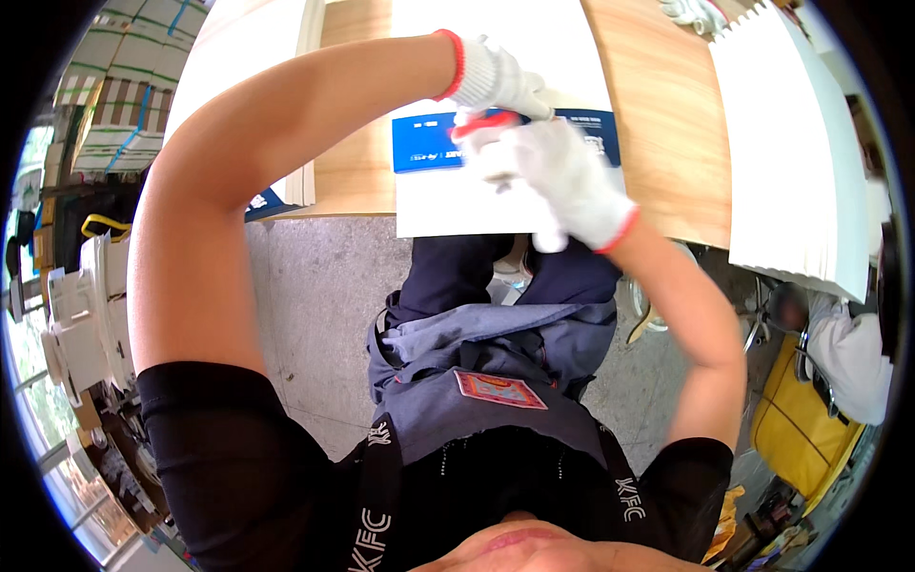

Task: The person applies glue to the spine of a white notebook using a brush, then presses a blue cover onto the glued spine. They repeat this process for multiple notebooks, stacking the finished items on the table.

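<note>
Both my hands wear white knit gloves with red cuffs and meet over a large white sheet crossed by a dark blue printed band. My left hand reaches in from above, its fingers bent together and touching the right one. Smeared by motion, my right hand has its fingers curled near a small red and white thing. What that thing is cannot be made out. Between the two hands, the fingertips are partly hidden.
Tall stacks of white sheets stand on the wooden table at left and right. Another white glove lies at the far right. Strapped bundles are piled at far left. Below right sits a yellow container.
</note>
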Available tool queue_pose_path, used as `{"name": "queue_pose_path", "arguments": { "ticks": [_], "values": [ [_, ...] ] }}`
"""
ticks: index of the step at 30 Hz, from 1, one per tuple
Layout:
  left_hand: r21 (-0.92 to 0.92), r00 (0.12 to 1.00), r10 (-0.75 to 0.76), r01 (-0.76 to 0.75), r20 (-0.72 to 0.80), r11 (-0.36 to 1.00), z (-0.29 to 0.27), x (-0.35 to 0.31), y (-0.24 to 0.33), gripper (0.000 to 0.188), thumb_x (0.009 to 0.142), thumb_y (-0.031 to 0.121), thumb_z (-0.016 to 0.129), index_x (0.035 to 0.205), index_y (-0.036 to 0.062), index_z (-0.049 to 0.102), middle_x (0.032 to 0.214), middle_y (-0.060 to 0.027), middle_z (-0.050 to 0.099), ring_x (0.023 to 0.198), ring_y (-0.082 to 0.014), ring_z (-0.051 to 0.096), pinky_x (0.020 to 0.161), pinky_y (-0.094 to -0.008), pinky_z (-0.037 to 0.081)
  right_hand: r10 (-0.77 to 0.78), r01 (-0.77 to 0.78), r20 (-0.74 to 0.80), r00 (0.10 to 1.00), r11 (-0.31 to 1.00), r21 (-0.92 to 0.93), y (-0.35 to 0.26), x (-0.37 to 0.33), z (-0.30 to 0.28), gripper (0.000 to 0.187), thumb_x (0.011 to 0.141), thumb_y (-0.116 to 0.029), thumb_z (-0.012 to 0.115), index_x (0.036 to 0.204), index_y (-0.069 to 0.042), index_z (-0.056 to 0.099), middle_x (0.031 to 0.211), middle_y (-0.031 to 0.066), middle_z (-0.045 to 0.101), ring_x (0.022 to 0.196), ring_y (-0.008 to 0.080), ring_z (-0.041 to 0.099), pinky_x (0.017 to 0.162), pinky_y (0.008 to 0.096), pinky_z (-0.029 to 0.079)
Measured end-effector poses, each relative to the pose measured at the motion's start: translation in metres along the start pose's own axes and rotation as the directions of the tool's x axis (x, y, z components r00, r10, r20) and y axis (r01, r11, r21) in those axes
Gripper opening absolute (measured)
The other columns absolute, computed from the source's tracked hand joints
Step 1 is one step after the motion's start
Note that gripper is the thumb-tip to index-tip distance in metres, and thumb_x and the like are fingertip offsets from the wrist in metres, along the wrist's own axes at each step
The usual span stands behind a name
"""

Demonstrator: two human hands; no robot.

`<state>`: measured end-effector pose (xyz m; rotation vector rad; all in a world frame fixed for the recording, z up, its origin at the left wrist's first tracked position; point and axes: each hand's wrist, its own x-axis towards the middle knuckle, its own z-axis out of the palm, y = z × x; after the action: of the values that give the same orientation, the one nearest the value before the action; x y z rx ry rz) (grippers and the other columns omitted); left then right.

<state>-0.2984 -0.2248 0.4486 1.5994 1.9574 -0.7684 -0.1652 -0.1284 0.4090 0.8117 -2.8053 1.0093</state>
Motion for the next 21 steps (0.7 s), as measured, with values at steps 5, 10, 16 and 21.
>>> {"name": "queue_pose_path", "arguments": {
  "ticks": [5,10,16,21],
  "values": [
    [-0.001,0.998,-0.047,0.047,-0.046,0.999,-0.003,-0.006,0.011,0.122,0.057,0.012,0.092,0.143,0.0639,0.023,0.151,-0.0013,0.039,0.120,-0.0294,0.059,0.095,-0.0408,0.056,-0.408,0.392,-0.126,0.904,0.910,-0.137,-0.028,0.068,0.091,0.029,0.076,-0.023,0.070,0.102,-0.009,0.069,0.074,0.0007,0.064,0.067,0.0176,0.064,0.060,0.0324,0.051],
    [0.051,0.998,-0.048,0.050,-0.036,0.997,-0.003,-0.008,0.010,0.121,0.055,0.010,0.091,0.145,0.0592,0.026,0.149,-0.0034,0.040,0.117,-0.0288,0.061,0.096,-0.0418,0.055,-0.231,0.237,-0.069,0.970,0.968,0.085,-0.018,0.038,0.055,0.025,0.078,-0.024,0.068,0.103,-0.020,0.070,0.065,0.0006,0.059,0.053,0.0177,0.059,0.052,0.0323,0.048],
    [0.054,0.993,0.033,-0.027,-0.110,0.998,-0.013,-0.020,0.020,0.115,0.056,0.013,0.091,0.150,0.0432,0.032,0.143,-0.0066,0.049,0.121,-0.0309,0.058,0.097,-0.0427,0.052,-0.002,-0.028,-0.048,0.999,0.784,-0.620,0.067,-0.093,-0.057,0.014,0.074,-0.018,0.071,0.086,-0.012,0.066,0.076,0.0059,0.065,0.070,0.0247,0.065,0.064,0.0365,0.054],
    [0.073,0.878,-0.183,0.239,-0.441,0.968,0.034,-0.019,0.051,0.081,0.072,0.006,0.077,0.144,0.0273,0.048,0.143,-0.0074,0.048,0.124,-0.0304,0.056,0.099,-0.0400,0.050,0.393,-0.548,-0.384,0.836,0.654,-0.522,0.069,-0.113,-0.102,0.029,0.080,-0.016,0.065,0.108,-0.010,0.066,0.099,0.0116,0.068,0.091,0.0271,0.065,0.080,0.0381,0.053]
  ]
}}
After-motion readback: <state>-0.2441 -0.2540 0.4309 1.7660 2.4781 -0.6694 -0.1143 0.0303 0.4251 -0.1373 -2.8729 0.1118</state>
